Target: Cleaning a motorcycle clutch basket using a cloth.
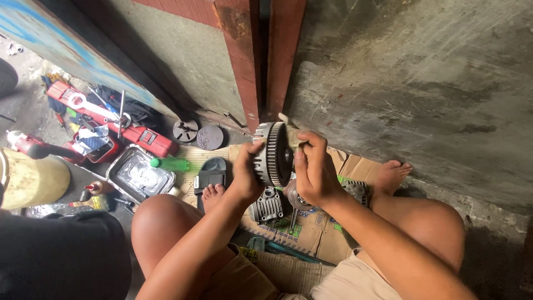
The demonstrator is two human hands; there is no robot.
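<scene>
My left hand (248, 176) grips a round, toothed metal drum (272, 153) by its left rim and holds it on edge above my lap. My right hand (314, 166) is at the drum's right face, fingers pinched on a thin stick-like tool (288, 124) that pokes up past the rim. Below the drum, on flattened cardboard (311, 228), lie a finned grey engine part (267, 205) and another metal part (356, 189). My bare knees and feet frame the cardboard.
A red toolbox (145, 138) with tools, a shiny metal tray (140, 173), a green bottle (172, 163), two dark discs (197, 133) and a black sandal (210, 173) lie at the left. A rusty red door frame (261, 55) and concrete wall (411, 83) stand ahead.
</scene>
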